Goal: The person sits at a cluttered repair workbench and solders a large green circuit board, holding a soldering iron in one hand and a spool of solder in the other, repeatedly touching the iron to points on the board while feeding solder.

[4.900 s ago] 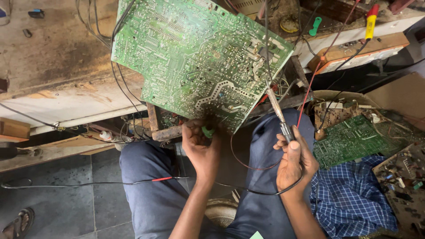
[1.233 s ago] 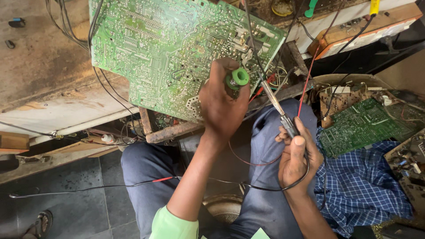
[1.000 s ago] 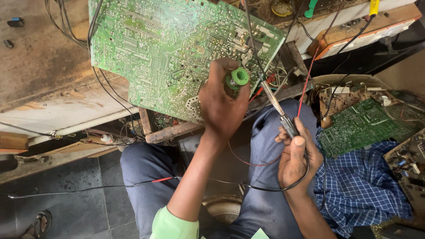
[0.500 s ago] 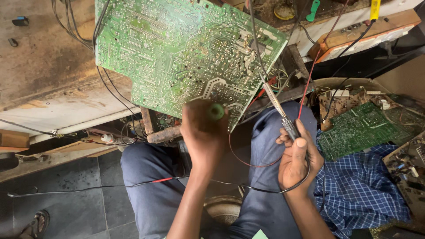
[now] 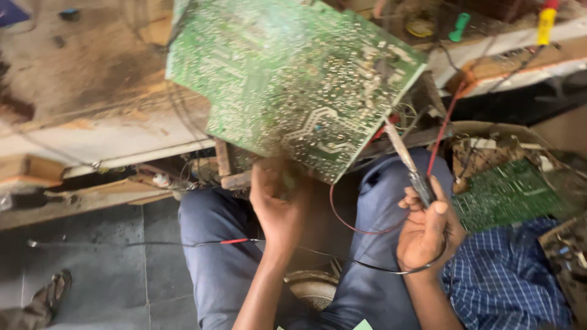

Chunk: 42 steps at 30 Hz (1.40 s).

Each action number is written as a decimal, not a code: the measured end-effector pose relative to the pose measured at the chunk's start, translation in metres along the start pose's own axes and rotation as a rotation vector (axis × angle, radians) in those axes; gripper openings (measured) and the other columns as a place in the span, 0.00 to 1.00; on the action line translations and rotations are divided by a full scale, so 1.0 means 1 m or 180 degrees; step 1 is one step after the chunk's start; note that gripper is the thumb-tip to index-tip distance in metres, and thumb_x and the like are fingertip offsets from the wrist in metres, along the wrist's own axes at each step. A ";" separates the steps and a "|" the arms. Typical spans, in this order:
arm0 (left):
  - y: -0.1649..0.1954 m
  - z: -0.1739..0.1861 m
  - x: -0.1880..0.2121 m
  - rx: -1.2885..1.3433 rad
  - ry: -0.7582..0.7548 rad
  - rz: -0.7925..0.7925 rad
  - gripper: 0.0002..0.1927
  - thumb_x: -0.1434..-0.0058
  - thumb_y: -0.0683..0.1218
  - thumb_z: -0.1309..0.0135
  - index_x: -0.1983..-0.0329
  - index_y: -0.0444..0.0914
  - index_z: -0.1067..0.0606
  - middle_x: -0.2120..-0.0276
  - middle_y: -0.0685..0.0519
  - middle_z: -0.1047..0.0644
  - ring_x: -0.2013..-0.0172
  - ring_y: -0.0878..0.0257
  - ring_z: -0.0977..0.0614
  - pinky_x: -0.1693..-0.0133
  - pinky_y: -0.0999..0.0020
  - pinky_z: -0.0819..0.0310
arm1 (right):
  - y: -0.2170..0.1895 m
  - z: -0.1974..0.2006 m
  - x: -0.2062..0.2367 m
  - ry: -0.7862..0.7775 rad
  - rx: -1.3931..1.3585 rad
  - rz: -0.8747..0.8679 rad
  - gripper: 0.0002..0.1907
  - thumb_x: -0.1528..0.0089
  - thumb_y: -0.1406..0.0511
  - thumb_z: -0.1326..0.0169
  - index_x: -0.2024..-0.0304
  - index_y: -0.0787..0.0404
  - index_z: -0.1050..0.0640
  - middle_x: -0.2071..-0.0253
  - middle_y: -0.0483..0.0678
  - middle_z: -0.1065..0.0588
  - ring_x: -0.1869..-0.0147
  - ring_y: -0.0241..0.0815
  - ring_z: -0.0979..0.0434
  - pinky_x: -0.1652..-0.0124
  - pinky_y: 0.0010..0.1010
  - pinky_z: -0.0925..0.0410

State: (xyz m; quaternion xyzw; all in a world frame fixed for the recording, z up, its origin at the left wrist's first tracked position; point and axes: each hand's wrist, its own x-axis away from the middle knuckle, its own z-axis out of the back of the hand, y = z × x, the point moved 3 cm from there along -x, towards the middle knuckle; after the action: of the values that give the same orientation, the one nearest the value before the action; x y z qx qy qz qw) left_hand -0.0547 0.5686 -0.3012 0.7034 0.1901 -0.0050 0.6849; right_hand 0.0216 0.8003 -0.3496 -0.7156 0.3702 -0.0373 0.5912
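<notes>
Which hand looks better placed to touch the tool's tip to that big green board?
Probably the right hand: it grips the soldering iron, whose tip sits by the green circuit board. The left hand is at the board's lower edge.

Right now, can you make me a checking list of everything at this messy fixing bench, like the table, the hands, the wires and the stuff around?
Surface: worn, stained wooden bench, partly covered by the tilted board.
Job's things: big green circuit board, solder side up; soldering iron, tip near the board's lower right edge.
Clutter: smaller green circuit board in a box on the right; green-handled tool and yellow-handled tool on the far shelf.
Hands: left hand at the big board's lower edge, blurred; right hand wrapped round the soldering iron.
Cables: red wire runs up to the shelf; thin black and red wire crosses the lap.
Surroundings: grey tiled floor; blue checked cloth.
</notes>
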 end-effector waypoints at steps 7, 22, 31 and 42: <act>-0.029 0.017 0.008 0.0297 0.0320 0.0017 0.20 0.43 0.36 0.34 0.49 0.35 0.28 0.59 0.53 0.23 0.58 0.65 0.22 0.53 0.69 0.24 | 0.006 -0.008 0.012 -0.0188 -0.0040 0.0049 0.32 0.22 0.53 0.49 0.37 0.81 0.30 0.53 0.58 0.23 0.55 0.42 0.23 0.52 0.31 0.28; -0.062 0.037 0.015 0.0531 0.0449 0.0130 0.16 0.41 0.37 0.35 0.53 0.34 0.28 0.60 0.52 0.21 0.59 0.66 0.20 0.54 0.72 0.23 | 0.007 -0.018 0.023 -0.0417 0.0104 0.0125 0.31 0.22 0.55 0.50 0.34 0.81 0.30 0.52 0.59 0.23 0.54 0.42 0.23 0.51 0.31 0.28; -0.073 0.039 0.014 0.0939 0.0545 0.0415 0.17 0.41 0.34 0.36 0.52 0.33 0.29 0.60 0.51 0.21 0.59 0.66 0.19 0.55 0.72 0.22 | 0.006 -0.023 0.024 -0.0503 0.0194 0.0141 0.30 0.22 0.57 0.51 0.33 0.80 0.31 0.52 0.60 0.24 0.54 0.44 0.23 0.49 0.34 0.28; -0.053 0.043 0.010 0.1555 0.0197 0.0435 0.17 0.37 0.35 0.41 0.46 0.33 0.31 0.57 0.52 0.21 0.56 0.67 0.18 0.53 0.74 0.23 | 0.000 -0.030 0.021 -0.0629 0.0291 0.0175 0.28 0.23 0.57 0.49 0.34 0.78 0.29 0.53 0.59 0.24 0.53 0.44 0.22 0.51 0.34 0.27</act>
State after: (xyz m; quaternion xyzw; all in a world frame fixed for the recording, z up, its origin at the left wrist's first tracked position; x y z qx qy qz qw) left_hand -0.0495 0.5293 -0.3579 0.8590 0.1562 0.0170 0.4873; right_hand 0.0215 0.7638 -0.3488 -0.6776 0.3275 0.0328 0.6576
